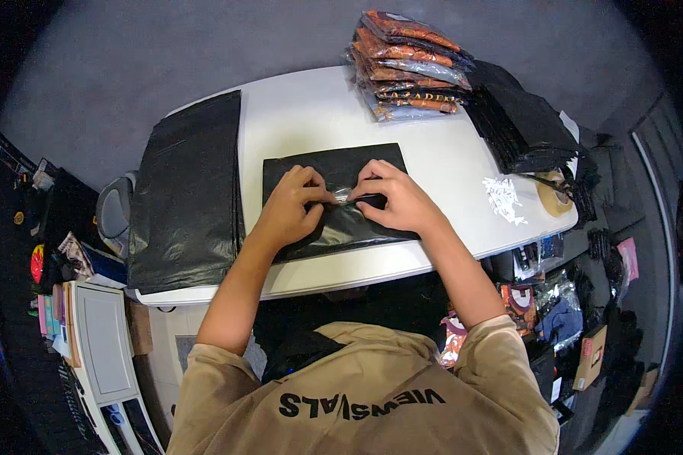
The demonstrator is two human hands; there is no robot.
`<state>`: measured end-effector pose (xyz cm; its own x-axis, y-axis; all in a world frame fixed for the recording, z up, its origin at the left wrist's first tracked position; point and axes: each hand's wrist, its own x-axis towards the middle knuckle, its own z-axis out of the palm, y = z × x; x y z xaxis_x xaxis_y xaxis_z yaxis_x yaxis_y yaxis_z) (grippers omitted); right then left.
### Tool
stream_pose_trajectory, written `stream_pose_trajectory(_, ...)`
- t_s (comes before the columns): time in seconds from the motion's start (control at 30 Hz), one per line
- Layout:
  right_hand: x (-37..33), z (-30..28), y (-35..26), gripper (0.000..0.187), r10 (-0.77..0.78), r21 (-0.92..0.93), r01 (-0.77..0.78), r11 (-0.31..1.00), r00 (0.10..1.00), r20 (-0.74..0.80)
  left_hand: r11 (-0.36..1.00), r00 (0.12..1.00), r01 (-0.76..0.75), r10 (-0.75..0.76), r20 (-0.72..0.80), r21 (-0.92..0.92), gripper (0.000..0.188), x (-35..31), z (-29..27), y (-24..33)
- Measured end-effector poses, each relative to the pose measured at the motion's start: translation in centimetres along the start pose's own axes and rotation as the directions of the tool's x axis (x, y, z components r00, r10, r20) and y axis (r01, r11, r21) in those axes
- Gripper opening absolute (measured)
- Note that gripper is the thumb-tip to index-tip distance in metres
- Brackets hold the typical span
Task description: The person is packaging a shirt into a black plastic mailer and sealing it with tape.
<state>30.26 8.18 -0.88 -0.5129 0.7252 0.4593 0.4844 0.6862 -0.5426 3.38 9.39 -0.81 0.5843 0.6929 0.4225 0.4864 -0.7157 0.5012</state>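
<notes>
Head view: both hands over a flat black poly bag (334, 199) lying mid-tabletop (303, 114), near the front edge. Left hand (290, 206) grip pinched together on a clear strip (344, 196) at the bag's flap; right hand (396, 199) grip also closed on the same strip, fingertips (364, 199) pressing into the bag. The 2 hands nearly touch. Stack of flat black bags (186, 193) just left of it, overhanging the tabletop edge. Far edge: pile of bagged orange-and-dark garments (410, 64). Right: stack of black bags (524, 125), small heap of clear peeled strips (505, 199), tape roll (554, 196) at the right edge.
</notes>
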Motion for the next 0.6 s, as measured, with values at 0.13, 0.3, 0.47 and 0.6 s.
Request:
stream_pose_trajectory(0.13, -0.1, 0.2, -0.1, 0.019, 0.022, -0.058, -0.023, 0.998, 1.000, -0.014, 0.997, 0.999, -0.008, 0.011, -0.035, 0.074, 0.027, 0.2, 0.4, 0.4)
stream_pose_trajectory(0.3, -0.1, 0.0, 0.1, 0.018, 0.097, -0.112, -0.104, 0.988, 0.993, -0.065, 0.970, 0.995, 0.056, -0.035, -0.092, 0.237, 0.036, 0.0, 0.3, -0.1)
stream_pose_trajectory(0.47, 0.0, 0.3, -0.1, 0.018, 0.032, -0.123, -0.038, 0.992, 0.998, -0.056, 0.989, 1.000, 0.003, 0.001, -0.028, 0.145, 0.035, 0.0, 0.5, 0.3)
stream_pose_trajectory(0.6, 0.1, 0.1, 0.3, 0.019, 0.090, -0.146, -0.100, 0.984, 0.993, -0.073, 0.971, 0.993, 0.100, -0.085, -0.076, 0.219, 0.037, 0.0, 0.0, -0.3)
